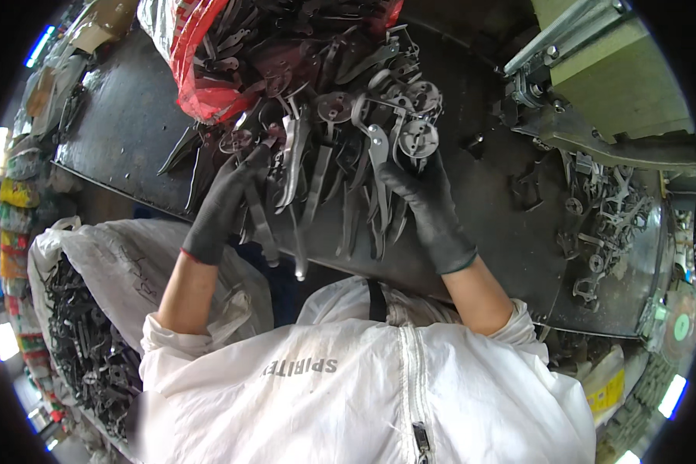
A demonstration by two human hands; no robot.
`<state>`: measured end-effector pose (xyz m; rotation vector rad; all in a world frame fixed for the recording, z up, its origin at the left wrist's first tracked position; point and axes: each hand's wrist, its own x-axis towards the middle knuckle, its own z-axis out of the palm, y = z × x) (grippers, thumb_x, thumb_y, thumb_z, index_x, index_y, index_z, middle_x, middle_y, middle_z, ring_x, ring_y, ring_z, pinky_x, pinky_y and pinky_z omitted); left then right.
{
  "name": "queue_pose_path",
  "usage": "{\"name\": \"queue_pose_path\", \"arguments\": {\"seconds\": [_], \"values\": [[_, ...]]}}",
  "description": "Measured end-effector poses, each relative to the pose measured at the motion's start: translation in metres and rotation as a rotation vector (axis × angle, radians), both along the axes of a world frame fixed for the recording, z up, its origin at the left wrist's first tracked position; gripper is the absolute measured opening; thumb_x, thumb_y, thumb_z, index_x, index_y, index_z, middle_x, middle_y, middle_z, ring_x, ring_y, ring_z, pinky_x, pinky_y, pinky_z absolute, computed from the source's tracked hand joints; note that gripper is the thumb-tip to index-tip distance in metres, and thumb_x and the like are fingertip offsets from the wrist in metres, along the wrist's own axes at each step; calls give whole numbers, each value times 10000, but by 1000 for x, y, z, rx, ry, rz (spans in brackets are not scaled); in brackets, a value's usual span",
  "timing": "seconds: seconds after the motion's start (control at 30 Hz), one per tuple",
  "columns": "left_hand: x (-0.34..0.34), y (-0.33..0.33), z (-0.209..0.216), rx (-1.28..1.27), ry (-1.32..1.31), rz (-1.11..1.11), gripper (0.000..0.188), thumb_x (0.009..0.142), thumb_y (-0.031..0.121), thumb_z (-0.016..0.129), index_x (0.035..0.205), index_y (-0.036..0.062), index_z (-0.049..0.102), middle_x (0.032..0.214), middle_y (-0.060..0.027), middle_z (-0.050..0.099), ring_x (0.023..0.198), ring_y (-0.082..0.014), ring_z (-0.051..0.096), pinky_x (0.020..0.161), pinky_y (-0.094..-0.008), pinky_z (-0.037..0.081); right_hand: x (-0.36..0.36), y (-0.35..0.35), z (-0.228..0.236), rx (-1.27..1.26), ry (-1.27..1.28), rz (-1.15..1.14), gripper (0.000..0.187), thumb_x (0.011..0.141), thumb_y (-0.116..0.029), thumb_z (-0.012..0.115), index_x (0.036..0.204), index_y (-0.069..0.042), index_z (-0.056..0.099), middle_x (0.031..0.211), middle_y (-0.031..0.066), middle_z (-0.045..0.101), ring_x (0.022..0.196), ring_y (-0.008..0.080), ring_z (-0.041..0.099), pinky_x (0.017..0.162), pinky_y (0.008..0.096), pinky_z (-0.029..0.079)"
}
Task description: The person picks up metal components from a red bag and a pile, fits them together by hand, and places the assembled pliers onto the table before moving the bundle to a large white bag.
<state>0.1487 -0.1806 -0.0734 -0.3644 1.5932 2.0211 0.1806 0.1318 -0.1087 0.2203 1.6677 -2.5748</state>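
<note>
Dark table point(503, 247) bearing metal levers point(292, 158), red bag point(184, 69), metal brackets point(607, 213).

Reaches forward with the left forearm point(187, 294) and the right forearm point(478, 299), well apart and slanting inward toward each other. Bares both between bunched white sleeves point(175, 340) and dark gloves point(207, 232), snug at the wrists point(456, 265). Extends the left hand point(228, 193) forward and a little to the right, nearly in line with its forearm, perhaps with bent fingers point(255, 160), though too dark there to be sure. Closes the right hand point(429, 205) in a grip, with the thumb point(397, 179) raised on the inner side and the other fingers mostly hidden behind.
</note>
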Motion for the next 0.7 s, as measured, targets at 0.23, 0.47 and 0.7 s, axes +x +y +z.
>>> {"name": "queue_pose_path", "arguments": {"seconds": [0.23,0.47,0.7], "values": [[26,23,-24,243,44,377,234,1021,385,634,1069,156,645,811,39,638,614,-86,591,551,-248,451,6,6,-1,68,12,-19,741,806,-59,856,1433,-59,460,1271,37,616,1122,141,622,967,290,539],[15,15,-54,480,149,365,227,1009,417,651,951,198,657,765,43,629,627,-90,549,587,-278,439,-4,5,2,-256,-25,17,513,916,-91,734,1402,-93,568,1239,0,656,1108,119,639,975,294,520],[-10,0,-83,548,335,223,428,1006,421,650,1237,61,666,1180,-77,720,1099,-212,682,1029,-380,512,-7,3,-12,-56,-65,-3,388,902,-116,738,1270,-111,615,1164,-1,655,1043,143,645,940,302,522]]}}
